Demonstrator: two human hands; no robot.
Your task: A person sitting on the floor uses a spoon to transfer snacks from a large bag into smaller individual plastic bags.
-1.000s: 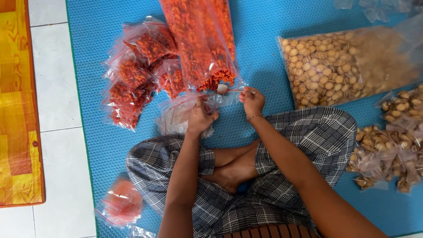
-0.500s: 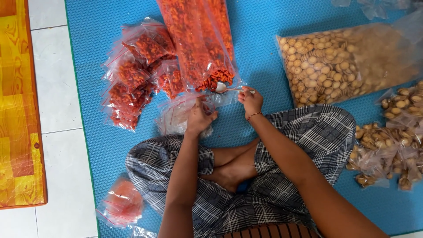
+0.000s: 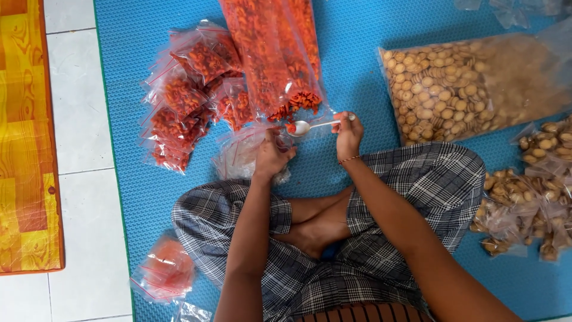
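My right hand (image 3: 347,136) holds a metal spoon (image 3: 310,125) by its handle, with a few orange snack pieces in the bowl. The spoon's bowl sits just at the open mouth of a large clear bag of orange snacks (image 3: 275,56) lying on the blue mat (image 3: 357,71). My left hand (image 3: 271,156) grips a small clear plastic bag (image 3: 241,156) right below the spoon. I sit cross-legged in checked trousers.
A pile of small filled bags of orange snacks (image 3: 190,98) lies to the left. A large bag of round biscuits (image 3: 471,86) and small bags of biscuits (image 3: 524,203) lie to the right. One filled small bag (image 3: 164,271) rests by my left knee. White tiles (image 3: 77,119) and an orange mat (image 3: 27,137) lie further left.
The right hand has drawn the spoon out of the large bag's mouth with orange pieces on it. The left hand stays on the small bag.
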